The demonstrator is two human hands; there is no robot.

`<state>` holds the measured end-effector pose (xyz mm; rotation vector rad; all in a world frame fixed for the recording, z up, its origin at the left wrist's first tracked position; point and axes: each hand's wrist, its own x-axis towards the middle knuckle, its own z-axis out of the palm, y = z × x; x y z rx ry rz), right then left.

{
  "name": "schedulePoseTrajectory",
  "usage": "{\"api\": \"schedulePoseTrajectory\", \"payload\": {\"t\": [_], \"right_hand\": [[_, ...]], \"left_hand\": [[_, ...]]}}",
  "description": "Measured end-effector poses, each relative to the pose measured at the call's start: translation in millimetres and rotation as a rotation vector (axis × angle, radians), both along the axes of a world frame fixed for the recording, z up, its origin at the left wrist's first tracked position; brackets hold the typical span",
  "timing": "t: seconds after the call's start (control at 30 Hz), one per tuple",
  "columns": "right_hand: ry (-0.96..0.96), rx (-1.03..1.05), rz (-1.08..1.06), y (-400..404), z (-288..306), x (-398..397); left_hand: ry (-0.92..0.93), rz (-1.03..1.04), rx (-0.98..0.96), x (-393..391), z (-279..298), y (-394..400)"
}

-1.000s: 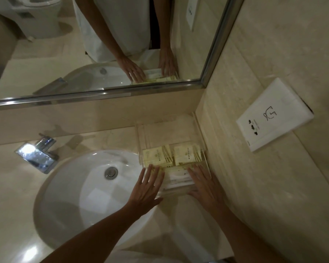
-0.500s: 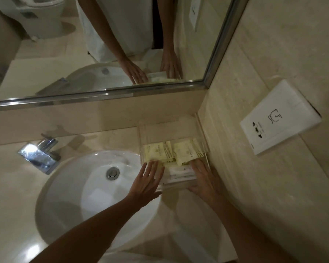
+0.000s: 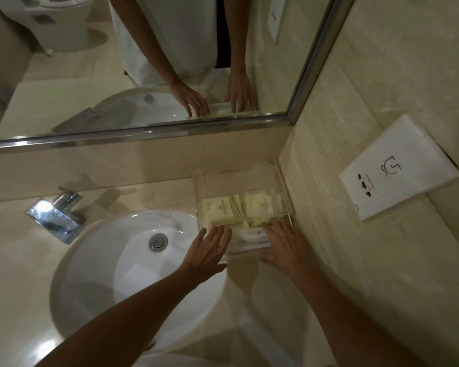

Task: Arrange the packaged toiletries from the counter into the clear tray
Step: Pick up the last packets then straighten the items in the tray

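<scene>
A clear tray (image 3: 200,192) stands on the counter in the corner between the mirror and the side wall. Pale yellow packets (image 3: 223,209) lie across its middle, and white packets (image 3: 249,238) lie at its near end. My left hand (image 3: 206,252) rests flat with straight fingers on the tray's near left edge. At the near right corner my right hand (image 3: 284,246) lies with fingers spread, fingertips touching the yellow packets. Neither hand holds a packet. The far part of the tray looks bare.
A white oval basin (image 3: 112,274) with a metal drain (image 3: 158,242) sits left of the tray. A chrome tap (image 3: 56,215) stands at its far left. A white wall box (image 3: 398,168) hangs on the right wall. The mirror (image 3: 143,62) spans the back.
Both hands have slid forward along the tray's near end, and the tray has shifted slightly toward the corner. No packet was picked up.
</scene>
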<state>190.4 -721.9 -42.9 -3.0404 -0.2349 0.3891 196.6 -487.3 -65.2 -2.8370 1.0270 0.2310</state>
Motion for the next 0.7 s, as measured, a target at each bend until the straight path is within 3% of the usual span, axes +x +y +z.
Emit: {"api": "schedulePoseTrajectory", "payload": {"t": [0.37,0.7], "right_hand": [[-0.088,0.062,-0.052,6.1,-4.5,2.2],[-0.108,-0.013,-0.058,8.8,3.7,34.6]], "left_hand": [[-0.071,-0.026,-0.023,18.0,11.8,-8.8],[0.011,0.250,-0.088,37.9,17.4,-11.0]]}}
